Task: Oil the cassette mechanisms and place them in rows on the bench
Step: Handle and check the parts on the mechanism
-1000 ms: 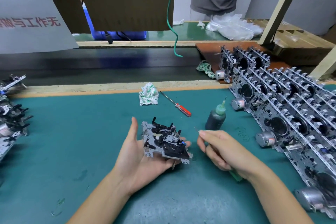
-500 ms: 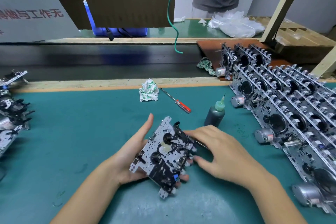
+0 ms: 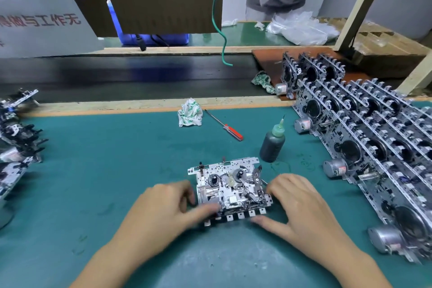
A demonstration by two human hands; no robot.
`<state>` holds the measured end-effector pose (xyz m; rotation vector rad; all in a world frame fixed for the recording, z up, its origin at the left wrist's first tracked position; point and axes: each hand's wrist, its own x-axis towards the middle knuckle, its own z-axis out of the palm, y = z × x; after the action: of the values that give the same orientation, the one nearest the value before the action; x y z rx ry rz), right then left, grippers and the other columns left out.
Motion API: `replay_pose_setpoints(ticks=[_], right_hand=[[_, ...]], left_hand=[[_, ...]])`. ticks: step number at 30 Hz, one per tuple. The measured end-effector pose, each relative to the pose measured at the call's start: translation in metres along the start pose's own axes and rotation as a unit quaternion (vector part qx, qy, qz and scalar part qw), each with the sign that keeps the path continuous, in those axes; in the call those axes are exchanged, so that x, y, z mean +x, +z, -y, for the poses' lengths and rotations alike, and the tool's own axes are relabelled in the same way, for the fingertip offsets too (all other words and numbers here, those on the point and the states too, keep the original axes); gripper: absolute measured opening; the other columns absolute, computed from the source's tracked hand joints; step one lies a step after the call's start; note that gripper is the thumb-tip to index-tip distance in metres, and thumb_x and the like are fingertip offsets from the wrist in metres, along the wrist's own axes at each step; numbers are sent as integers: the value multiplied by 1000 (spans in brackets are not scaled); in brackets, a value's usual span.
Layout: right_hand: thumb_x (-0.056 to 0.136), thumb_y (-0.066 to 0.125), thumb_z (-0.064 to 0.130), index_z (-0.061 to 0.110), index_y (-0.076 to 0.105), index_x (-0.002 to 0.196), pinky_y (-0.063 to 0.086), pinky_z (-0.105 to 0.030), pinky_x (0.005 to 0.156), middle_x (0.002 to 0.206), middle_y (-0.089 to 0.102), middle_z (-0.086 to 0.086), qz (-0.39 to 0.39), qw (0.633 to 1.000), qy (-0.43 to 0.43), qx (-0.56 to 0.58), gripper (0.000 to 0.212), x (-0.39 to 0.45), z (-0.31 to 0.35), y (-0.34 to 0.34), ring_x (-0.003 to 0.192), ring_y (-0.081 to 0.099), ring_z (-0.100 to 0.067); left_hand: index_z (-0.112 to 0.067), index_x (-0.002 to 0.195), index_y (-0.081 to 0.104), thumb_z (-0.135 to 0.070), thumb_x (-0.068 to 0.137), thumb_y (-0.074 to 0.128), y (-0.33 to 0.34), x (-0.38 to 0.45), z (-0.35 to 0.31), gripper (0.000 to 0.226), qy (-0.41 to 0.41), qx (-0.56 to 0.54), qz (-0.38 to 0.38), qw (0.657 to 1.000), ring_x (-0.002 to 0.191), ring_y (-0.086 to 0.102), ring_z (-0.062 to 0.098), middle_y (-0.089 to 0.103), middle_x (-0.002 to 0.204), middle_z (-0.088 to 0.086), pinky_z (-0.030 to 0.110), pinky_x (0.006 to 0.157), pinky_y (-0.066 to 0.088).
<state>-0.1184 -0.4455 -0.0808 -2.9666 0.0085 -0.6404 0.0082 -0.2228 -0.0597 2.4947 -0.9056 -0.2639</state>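
A cassette mechanism [image 3: 230,188] lies face-up on the green bench mat [image 3: 93,170], held between both hands — the left hand [image 3: 163,208] grips its left edge, thumb across the front corner, and the right hand [image 3: 297,203] curls round its right edge. Just behind stands the oil bottle [image 3: 272,144]; finished mechanisms stand in rows [image 3: 364,147] to the right — near a red-handled screwdriver [image 3: 224,125].

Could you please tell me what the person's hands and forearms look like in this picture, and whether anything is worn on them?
Both are bare: the left hand and right hand wear no gloves, rings, watch or bands that show, and both forearms are uncovered to the frame's bottom edge, with no sleeve in view. The fingertips are slightly blurred.
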Motion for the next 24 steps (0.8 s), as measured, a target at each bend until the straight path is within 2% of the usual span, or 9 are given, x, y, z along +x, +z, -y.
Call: replay_pose_setpoints(ticks=[2,4,6,7,9,12,16,20,24], right_hand=[[78,49,62,13,60,75,36,-28,80,75,56,4,-1,1000,-9,-23,51,0,2,2,74,58,-21],[77,50,60,11,61,71,37,-30,80,72,57,2,-16,999,-16,-34,51,2,4,2,70,58,-24],[79,50,58,11,61,66,37,-29,78,68,57,1,-28,999,-19,-32,50,5,4,3,66,58,-23],[79,49,58,11,60,64,37,-28,77,67,57,1,-33,999,-19,-31,51,7,4,3,65,57,-23],[80,49,59,12,60,63,38,-28,77,65,56,2,-37,999,-21,-31,52,8,4,5,65,57,-22],[82,48,60,13,58,61,38,-28,75,62,53,2,-49,998,-23,-34,53,7,5,9,62,55,-22],[82,48,60,12,57,59,38,-28,76,60,52,3,-65,997,-9,-29,53,6,3,13,60,53,-21],[76,58,58,11,56,61,40,-29,77,63,51,2,-51,998,-28,1,49,7,1,12,61,50,-21],[70,64,60,12,56,64,40,-29,75,65,50,3,-38,999,-30,14,49,3,3,13,63,48,-19]], left_hand=[[-33,61,39,-96,49,28,11,-5,-6,65,30,54,-8,998,66,52,14,46,54,-8,23,51,30],[-34,56,34,-91,49,35,18,-6,-10,57,43,37,-49,997,72,53,18,47,50,-9,22,49,28],[-35,51,35,-87,48,41,23,-7,-9,53,48,14,-80,996,63,54,21,49,48,-6,23,47,26],[-33,52,42,-87,48,43,26,-8,-9,54,49,16,-90,995,57,55,22,50,49,-5,25,48,27],[-29,57,55,-85,50,44,32,-8,-9,57,44,24,-116,992,51,56,21,53,49,0,27,48,33],[-21,59,60,-82,53,45,34,-4,-10,62,33,36,-143,988,48,57,22,57,47,0,29,47,44],[-17,49,48,-74,58,53,30,-1,-8,58,97,38,-170,980,34,45,21,44,37,-2,20,37,35],[-15,45,43,-71,59,53,37,0,-6,59,102,59,-199,973,28,41,22,40,34,0,19,34,31],[-12,43,47,-71,60,52,36,3,-2,61,100,60,-198,973,28,42,23,40,33,0,21,33,33]])
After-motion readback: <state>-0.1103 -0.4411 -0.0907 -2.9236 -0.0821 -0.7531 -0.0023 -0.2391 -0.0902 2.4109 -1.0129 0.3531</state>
